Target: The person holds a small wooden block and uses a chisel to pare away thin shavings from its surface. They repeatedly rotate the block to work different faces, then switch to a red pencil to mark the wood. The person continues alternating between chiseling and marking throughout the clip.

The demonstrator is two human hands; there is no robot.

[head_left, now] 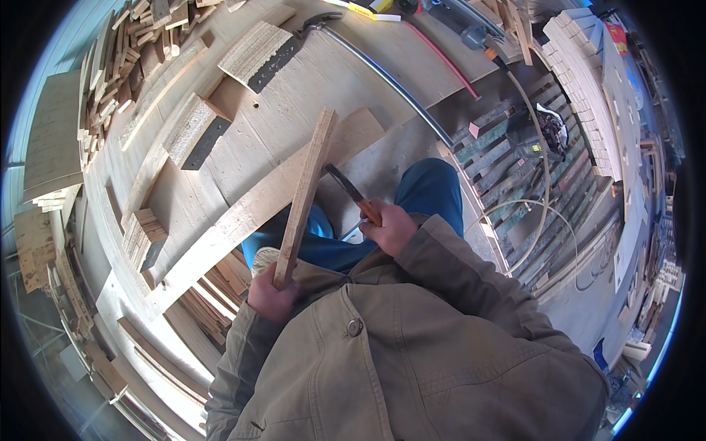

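My left hand [271, 295] is closed round the lower end of a long wooden strip [307, 192]. The strip slants up and away, its far end over a pale board edge. In my right hand [393, 229] is a hammer [348, 185] with a brown grip and a dark shaft. The hammer's head points toward the strip; whether the two touch I cannot tell. Both hands are in front of my jacket, above my knees in blue trousers. Past the strip lies a wooden worktop [243, 158] with blocks fixed on it.
Plywood blocks [197, 132] with dark sides stand on the worktop. A bent metal bar [382, 77] and a red rod [441, 59] lie beyond. Scrap wood [121, 66] is heaped far left. On the right are a slatted pallet [500, 169], a hose [546, 191] and stacked pale timber [588, 95].
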